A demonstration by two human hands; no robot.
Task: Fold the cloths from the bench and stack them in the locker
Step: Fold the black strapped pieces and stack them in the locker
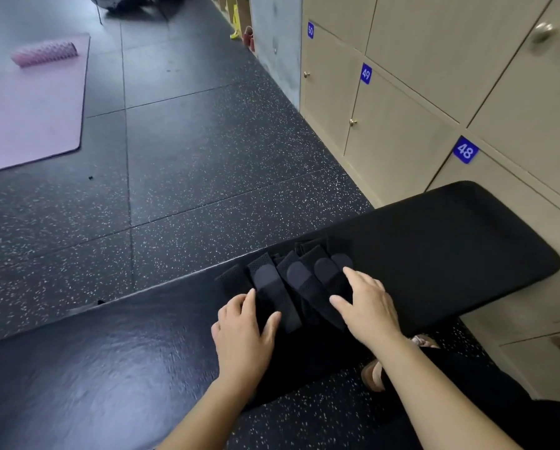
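Several black cloth straps [296, 277] with smooth dark patches lie fanned out on the black padded bench [434, 248]. My left hand [243, 332] lies flat on the left straps, fingers spread and fairly straight. My right hand [366, 303] rests on the right straps, fingers extended over them. Neither hand visibly grips anything. Beige lockers [402, 141] numbered 48, 49 and 50 stand to the right with doors closed.
Dark speckled rubber floor [191, 157] stretches ahead. A pink mat [35, 118] with a pink foam roller [45, 53] lies at the far left. My leg and sandalled foot [374, 375] are under the bench's near right side.
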